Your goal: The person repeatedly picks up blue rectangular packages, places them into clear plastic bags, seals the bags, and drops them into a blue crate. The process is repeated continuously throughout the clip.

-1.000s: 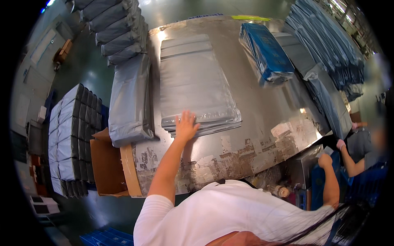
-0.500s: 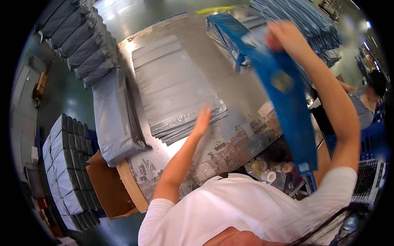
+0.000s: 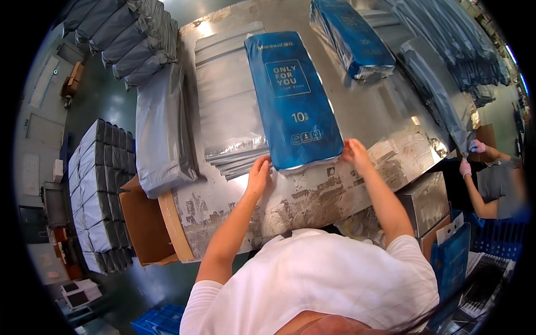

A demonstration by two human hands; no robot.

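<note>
A long blue plastic-wrapped pack with pale printing lies on the metal table, its left side overlapping a stack of flat grey plastic bags. My left hand is at the pack's near left corner, fingers bent against its edge, close to the ends of the bags. At the near right corner, my right hand grips the pack's edge between fingers and thumb. Another blue pack rests farther back on the right, apart from both hands. What the pack's contents are is hidden by its wrapping.
A filled grey bag stands along the table's left edge, with more grey bundles behind. An open cardboard box is below. Grey bags are heaped at right, where a co-worker's gloved hands hold one. Worn metal table edge lies near me.
The blue pack, raised in my right hand before, now lies on the table beside the grey bags. My right hand came down and toward me; both hands are now at its near corners.
</note>
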